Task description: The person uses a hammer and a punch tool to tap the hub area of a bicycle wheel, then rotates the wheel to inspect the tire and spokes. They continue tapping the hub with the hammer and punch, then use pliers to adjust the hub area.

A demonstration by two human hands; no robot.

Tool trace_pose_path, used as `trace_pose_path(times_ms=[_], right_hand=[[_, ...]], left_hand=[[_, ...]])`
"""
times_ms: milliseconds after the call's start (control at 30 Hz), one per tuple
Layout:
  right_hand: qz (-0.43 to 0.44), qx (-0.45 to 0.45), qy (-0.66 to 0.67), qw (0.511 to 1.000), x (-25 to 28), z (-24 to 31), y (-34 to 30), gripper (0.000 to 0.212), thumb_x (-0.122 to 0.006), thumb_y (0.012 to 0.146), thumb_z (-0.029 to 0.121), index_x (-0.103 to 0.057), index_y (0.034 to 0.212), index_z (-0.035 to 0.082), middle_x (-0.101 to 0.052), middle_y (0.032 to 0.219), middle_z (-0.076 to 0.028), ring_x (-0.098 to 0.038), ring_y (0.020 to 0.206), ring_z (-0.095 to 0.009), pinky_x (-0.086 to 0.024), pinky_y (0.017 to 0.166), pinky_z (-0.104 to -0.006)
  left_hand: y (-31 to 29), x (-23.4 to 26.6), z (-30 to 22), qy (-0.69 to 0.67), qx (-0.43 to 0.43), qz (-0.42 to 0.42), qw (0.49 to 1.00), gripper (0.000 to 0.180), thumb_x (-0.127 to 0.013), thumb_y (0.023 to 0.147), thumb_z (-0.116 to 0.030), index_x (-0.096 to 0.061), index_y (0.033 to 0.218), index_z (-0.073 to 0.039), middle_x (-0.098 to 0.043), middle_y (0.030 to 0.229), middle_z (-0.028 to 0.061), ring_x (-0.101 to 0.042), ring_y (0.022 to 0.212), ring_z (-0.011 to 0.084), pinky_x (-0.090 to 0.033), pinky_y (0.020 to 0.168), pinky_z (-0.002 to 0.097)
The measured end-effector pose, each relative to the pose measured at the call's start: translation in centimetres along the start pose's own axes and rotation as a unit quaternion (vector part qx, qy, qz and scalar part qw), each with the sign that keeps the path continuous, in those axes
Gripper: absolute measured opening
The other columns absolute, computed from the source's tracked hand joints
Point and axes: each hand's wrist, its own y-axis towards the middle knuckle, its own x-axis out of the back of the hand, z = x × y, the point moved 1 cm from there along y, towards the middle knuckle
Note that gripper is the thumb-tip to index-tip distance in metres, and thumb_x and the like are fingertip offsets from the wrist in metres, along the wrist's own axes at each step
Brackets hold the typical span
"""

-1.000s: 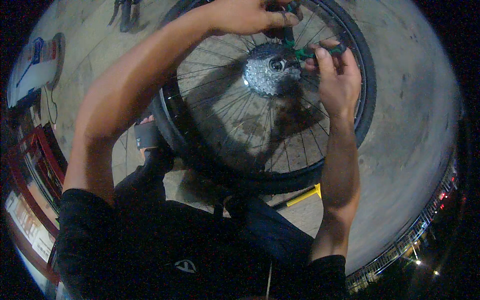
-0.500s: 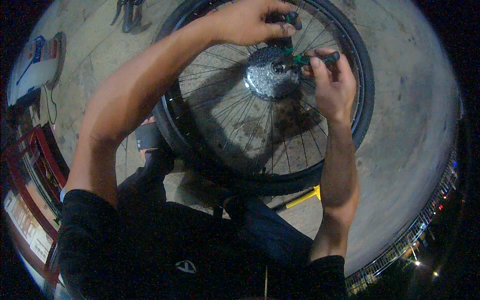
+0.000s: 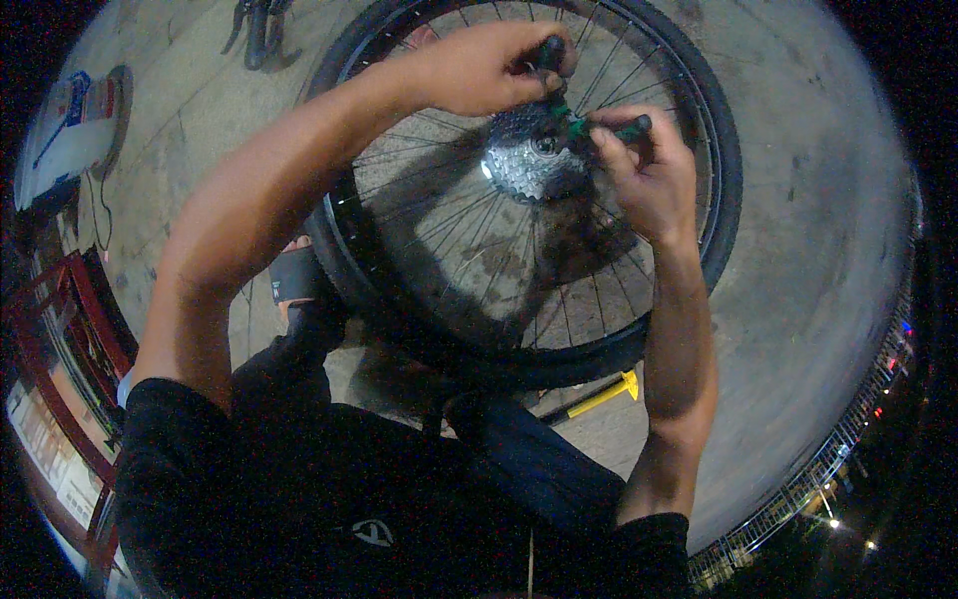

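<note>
A bicycle wheel with a black tyre (image 3: 729,150) is in front of me, its silver cassette (image 3: 539,165) facing up at me. Over the cassette's upper right edge is a green tool with black grips (image 3: 561,108), like a pair of pliers with its handles spread apart. My left hand (image 3: 509,65) is closed around the grip at the top. The other grip, to the right, is between the fingers and thumb of my right hand (image 3: 649,165). Blur and small size hide how the tool's tip meets the cassette.
Beneath the wheel's near side lies a yellow bar with a flared end (image 3: 604,396). My foot in a black sandal (image 3: 292,275) is left of the tyre. Farther left are a pale container (image 3: 75,135) and a dark red frame (image 3: 85,349). A black forked part (image 3: 257,35) lies at the top left.
Both hands have shifted left with the green tool, the left hand also slightly down. The cassette and wheel have moved slightly left.
</note>
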Motion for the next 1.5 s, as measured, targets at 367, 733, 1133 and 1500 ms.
trace_pose_path(times_ms=[367,733,1133,1500], right_hand=[[0.046,0.008,-0.103,0.994,0.5,1.4,-1.8,0.022,-0.074,0.081,0.013,-0.059,0.097,0.007,-0.069,0.096,-0.011,-0.069,0.085,-0.025,-0.055,0.073,-0.0346],[0.051,0.107,-0.159,0.980,-0.3,2.2,-2.3,0.024,-0.073,0.078,0.008,-0.057,0.096,0.007,-0.067,0.095,-0.012,-0.067,0.087,-0.031,-0.053,0.075,-0.0371],[0.045,0.171,-0.177,0.968,0.5,1.2,-1.5,0.022,-0.073,0.078,0.007,-0.057,0.093,0.005,-0.066,0.097,-0.015,-0.066,0.089,-0.033,-0.053,0.076,-0.0370],[0.100,-0.026,-0.131,0.986,4.0,1.7,1.6,0.032,-0.073,0.082,0.016,-0.061,0.110,0.007,-0.069,0.096,-0.012,-0.067,0.082,-0.018,-0.053,0.075,-0.0313]], left_hand=[[-1.0,-0.9,-1.9,-0.023,0.036,0.060,0.997,0.018,-0.060,0.090,-0.013,-0.052,0.104,-0.005,-0.059,0.091,0.0062,-0.056,0.089,0.0138,-0.047,0.082,0.0309],[-2.1,-0.7,-2.2,0.025,-0.013,0.023,0.999,0.019,-0.059,0.089,-0.013,-0.051,0.105,-0.006,-0.060,0.088,0.0096,-0.059,0.083,0.0209,-0.047,0.074,0.0346],[-1.7,-1.8,-2.0,0.028,0.028,0.012,0.999,0.021,-0.060,0.087,-0.012,-0.049,0.105,-0.008,-0.063,0.087,0.0135,-0.063,0.080,0.0324,-0.049,0.071,0.0406],[2.4,-2.1,-2.2,0.128,0.057,0.032,0.990,0.025,-0.058,0.086,-0.013,-0.048,0.108,-0.008,-0.062,0.084,0.0184,-0.060,0.081,0.0423,-0.047,0.070,0.0492]])
